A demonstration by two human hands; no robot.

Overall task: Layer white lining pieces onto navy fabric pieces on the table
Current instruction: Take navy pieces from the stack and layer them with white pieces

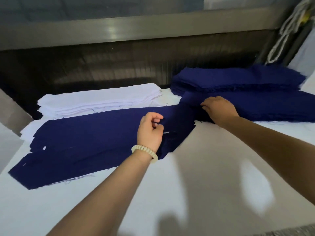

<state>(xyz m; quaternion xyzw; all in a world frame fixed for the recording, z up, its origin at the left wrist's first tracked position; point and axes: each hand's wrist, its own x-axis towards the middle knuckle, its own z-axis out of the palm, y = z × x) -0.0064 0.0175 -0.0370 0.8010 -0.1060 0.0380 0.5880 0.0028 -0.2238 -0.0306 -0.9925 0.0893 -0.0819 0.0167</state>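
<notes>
On the counter (213, 167), left grip (150, 129) and right grip (219, 108) are pinching a navy piece (184, 116) over the layered pile (85, 142); it likely needs smoothing flat, edges matched, before white lining (102, 99).

— Where does the view look from?
— From the person's head, wide-angle, facing forward and down across the bench (221, 167).
— How near?
— Within arm's reach of the bench top. It's a single view.
</notes>
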